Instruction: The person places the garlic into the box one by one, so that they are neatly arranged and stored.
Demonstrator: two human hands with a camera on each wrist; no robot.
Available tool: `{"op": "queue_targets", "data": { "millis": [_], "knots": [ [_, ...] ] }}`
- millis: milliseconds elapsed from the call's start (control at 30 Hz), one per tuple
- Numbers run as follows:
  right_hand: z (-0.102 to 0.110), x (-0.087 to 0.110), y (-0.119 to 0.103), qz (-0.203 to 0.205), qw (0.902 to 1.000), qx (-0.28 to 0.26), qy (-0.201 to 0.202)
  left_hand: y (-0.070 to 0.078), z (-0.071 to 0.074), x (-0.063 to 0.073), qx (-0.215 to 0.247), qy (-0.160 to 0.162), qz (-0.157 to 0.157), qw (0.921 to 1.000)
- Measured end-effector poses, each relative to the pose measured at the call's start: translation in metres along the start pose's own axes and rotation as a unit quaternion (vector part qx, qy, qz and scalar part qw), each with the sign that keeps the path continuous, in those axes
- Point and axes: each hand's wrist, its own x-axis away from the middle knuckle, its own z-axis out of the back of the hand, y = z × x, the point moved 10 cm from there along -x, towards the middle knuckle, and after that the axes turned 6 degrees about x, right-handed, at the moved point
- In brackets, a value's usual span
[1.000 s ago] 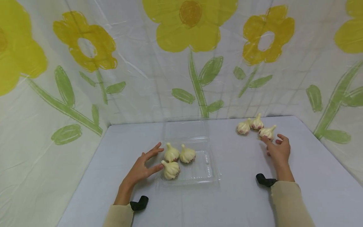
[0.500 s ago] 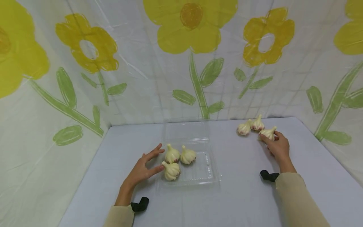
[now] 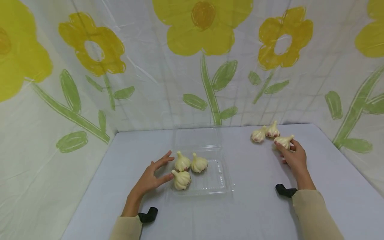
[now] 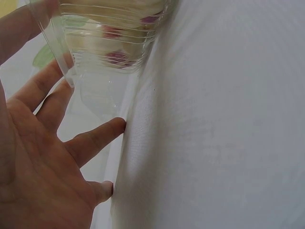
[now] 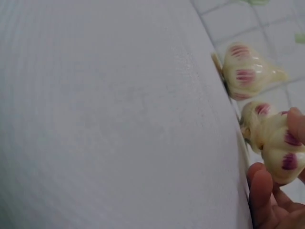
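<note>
In the head view my right hand (image 3: 296,160) pinches a cream garlic bulb (image 3: 282,142) between thumb and fingers, at the back right of the table. The right wrist view shows purple streaks on this held bulb (image 5: 286,150). Just behind it lie two more garlic bulbs (image 3: 272,130), close together. My left hand (image 3: 147,180) has its fingers spread at the left edge of a clear plastic clamshell box (image 3: 214,175). In the left wrist view, some fingertips touch the box's rim (image 4: 64,62). Three garlic bulbs (image 3: 181,180) sit in the left part of the box.
The box's clear lid (image 3: 196,138) lies folded back behind it. A pale cloth covers the table (image 3: 252,213). Hanging sheets (image 3: 144,100) with yellow flowers stand along the back and sides.
My right hand's thumb and fingers have closed round the nearest bulb at the back right, which is now slightly tilted. The left hand has stayed at the box.
</note>
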Motion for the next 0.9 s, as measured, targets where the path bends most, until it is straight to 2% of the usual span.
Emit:
{"op": "queue_targets", "data": {
  "millis": [500,900],
  "knots": [
    [-0.009,0.015,-0.005,0.01,0.9998,0.013,-0.008,0.001,0.001,-0.001,-0.001,0.001,0.0,1.0],
    [-0.019,0.029,-0.022,0.063,0.9975,0.024,-0.022,0.002,0.0,0.0,-0.002,0.0,-0.008,1.0]
  ]
}}
